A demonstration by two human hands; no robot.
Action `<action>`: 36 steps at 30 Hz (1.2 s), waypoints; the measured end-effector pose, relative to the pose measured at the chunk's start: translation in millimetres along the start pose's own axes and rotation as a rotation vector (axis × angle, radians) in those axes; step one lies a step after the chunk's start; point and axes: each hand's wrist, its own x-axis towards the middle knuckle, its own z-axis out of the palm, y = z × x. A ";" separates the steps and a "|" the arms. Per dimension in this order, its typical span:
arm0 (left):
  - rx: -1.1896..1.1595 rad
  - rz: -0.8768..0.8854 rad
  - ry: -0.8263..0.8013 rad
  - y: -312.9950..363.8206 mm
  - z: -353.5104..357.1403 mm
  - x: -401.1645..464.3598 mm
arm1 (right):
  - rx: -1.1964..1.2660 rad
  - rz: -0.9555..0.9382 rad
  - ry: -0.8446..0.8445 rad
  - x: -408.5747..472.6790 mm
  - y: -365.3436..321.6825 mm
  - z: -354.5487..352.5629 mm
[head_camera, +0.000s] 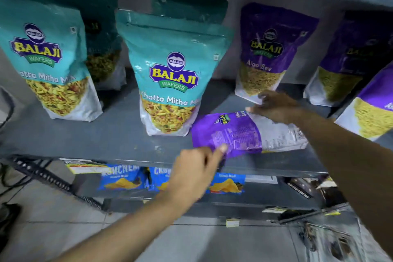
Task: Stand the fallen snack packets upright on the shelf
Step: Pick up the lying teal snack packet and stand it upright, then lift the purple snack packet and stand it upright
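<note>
A purple Aloo Sev packet (pixel 244 133) lies flat on its face on the grey shelf (pixel 119 134), its top pointing left. My left hand (pixel 195 168) reaches its purple top edge, thumb and fingertips pinching the corner. My right hand (pixel 274 106) rests on the packet's clear bottom end, fingers spread over it. Behind it another purple Aloo Sev packet (pixel 270 53) stands upright. Two teal Khatta Mitha Mix packets (pixel 172 76) (pixel 46 57) stand upright to the left, with more teal packets behind them.
More purple packets (pixel 344 61) (pixel 370 108) stand at the right. Blue crisp packets (pixel 125 177) lie on the lower shelf below the front edge. A perforated metal upright (pixel 42 176) runs at the lower left, above a tiled floor.
</note>
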 end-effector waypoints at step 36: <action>-0.687 0.161 0.068 89.0 47.7 115.6 | 1.062 -0.270 0.349 -46.2 84.8 8.9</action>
